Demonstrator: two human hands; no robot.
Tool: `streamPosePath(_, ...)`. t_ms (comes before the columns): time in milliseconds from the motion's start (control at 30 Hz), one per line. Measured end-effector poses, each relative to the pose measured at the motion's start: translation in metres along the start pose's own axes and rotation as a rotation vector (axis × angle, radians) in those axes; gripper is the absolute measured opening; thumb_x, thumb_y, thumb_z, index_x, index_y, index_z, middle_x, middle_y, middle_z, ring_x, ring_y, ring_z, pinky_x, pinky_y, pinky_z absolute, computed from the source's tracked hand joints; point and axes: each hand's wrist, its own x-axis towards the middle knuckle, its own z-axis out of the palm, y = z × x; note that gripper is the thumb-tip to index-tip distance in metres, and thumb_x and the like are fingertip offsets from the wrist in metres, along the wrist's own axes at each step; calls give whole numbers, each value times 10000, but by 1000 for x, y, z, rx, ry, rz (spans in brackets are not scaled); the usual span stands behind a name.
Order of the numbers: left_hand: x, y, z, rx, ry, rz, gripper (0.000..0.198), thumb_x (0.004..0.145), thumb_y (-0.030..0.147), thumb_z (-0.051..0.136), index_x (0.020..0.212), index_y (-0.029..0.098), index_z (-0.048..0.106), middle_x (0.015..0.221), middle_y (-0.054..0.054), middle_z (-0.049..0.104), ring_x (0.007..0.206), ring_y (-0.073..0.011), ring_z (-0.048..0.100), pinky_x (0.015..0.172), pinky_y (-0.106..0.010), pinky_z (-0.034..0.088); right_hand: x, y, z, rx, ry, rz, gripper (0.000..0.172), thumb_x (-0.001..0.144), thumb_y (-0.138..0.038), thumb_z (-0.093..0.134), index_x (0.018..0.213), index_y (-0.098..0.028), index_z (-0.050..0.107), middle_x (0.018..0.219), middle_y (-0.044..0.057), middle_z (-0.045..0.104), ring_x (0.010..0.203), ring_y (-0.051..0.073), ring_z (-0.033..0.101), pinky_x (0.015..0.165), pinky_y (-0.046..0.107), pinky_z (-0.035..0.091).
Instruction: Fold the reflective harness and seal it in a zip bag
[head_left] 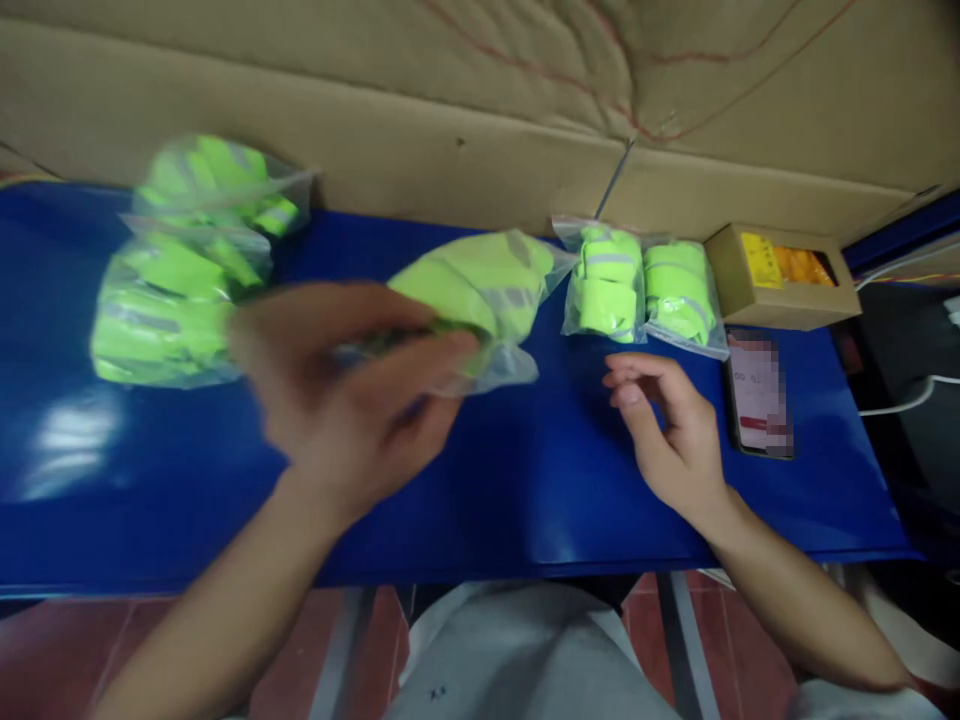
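Blurred by motion, my left hand (360, 390) is raised over the blue table, its fingers closed on a clear plastic bag (499, 290) of bright yellow-green fabric with grey bands. That bag tilts up to the right from my fingertips. My right hand (671, 430) hovers above the table at the right, thumb and fingers curled together in a pinch with nothing visible between them. Beyond it lie two similar bags side by side, the left one (604, 285) close to the right one (679, 290).
The blue table (465, 500) spans the view. At the left are two more bags, one behind (214, 185) and one in front (161, 310). A small cardboard box (802, 305) with orange contents and a phone (757, 390) lie right. Large cardboard (300, 130) borders the back.
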Motion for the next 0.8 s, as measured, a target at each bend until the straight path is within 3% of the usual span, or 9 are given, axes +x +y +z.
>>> streamPosePath(133, 2, 9, 23, 300, 149, 210, 315, 929, 358, 782, 1226, 291, 702, 1102, -50, 784, 1058, -227, 699, 943, -382, 543, -2, -3, 5, -22, -108, 11, 208, 1090, -307, 580, 1258, -244, 685, 1093, 52, 761, 938, 167, 727, 809, 295, 580)
streamPosePath(267, 4, 11, 47, 586, 320, 535, 181, 941, 154, 752, 1081, 258, 704, 1027, -13, 786, 948, -177, 662, 883, -348, 496, -3, -4, 10, 18, -143, 35, 206, 1084, -339, 584, 1233, -243, 690, 1106, 55, 773, 938, 173, 734, 821, 311, 596)
streamPosePath(333, 3, 11, 55, 639, 327, 641, 159, 938, 122, 748, 1046, 231, 708, 1023, -18, 778, 940, -175, 639, 869, -346, 475, -3, -2, 13, 94, -176, 145, 247, 1076, -409, 588, 1230, -241, 683, 1050, 49, 775, 885, 172, 737, 764, 308, 603)
streamPosePath(467, -4, 16, 70, 656, 223, 730, 113, 969, 148, 714, 1059, 216, 719, 1043, -22, 759, 962, -181, 618, 857, -340, 459, -2, 9, 21, 381, -287, 434, 475, 977, -540, 702, 1332, -254, 567, 974, 13, 749, 695, 145, 702, 551, 262, 570)
streamPosePath(567, -13, 23, 77, 610, 126, 714, 121, 982, 169, 723, 1087, 227, 706, 1067, -18, 749, 998, -189, 628, 901, -349, 470, 0, 14, 27, 554, -297, 548, 667, 838, -530, 846, 1345, -265, 504, 977, -7, 719, 628, 124, 664, 487, 247, 569)
streamPosePath(633, -22, 26, 78, 527, 107, 626, 157, 993, 246, 749, 1136, 226, 689, 1091, -36, 739, 1019, -206, 645, 921, -371, 492, 1, 15, 28, 603, -293, 571, 707, 800, -528, 873, 1333, -259, 495, 970, -8, 702, 640, 124, 659, 495, 253, 595)
streamPosePath(733, -38, 27, 76, 400, 160, 388, 306, 994, 357, 759, 1239, 210, 650, 1179, -107, 697, 1073, -262, 670, 915, -419, 552, 0, 15, 29, 615, -302, 558, 722, 806, -540, 867, 1353, -254, 492, 1014, 9, 684, 707, 138, 672, 546, 285, 643)
streamPosePath(800, -46, 26, 74, 325, 178, 212, 411, 989, 370, 758, 1328, 191, 611, 1337, -188, 622, 1225, -329, 653, 953, -462, 597, -3, 17, 31, 601, -313, 530, 708, 838, -535, 846, 1386, -258, 494, 1061, 22, 680, 732, 136, 676, 609, 311, 668)
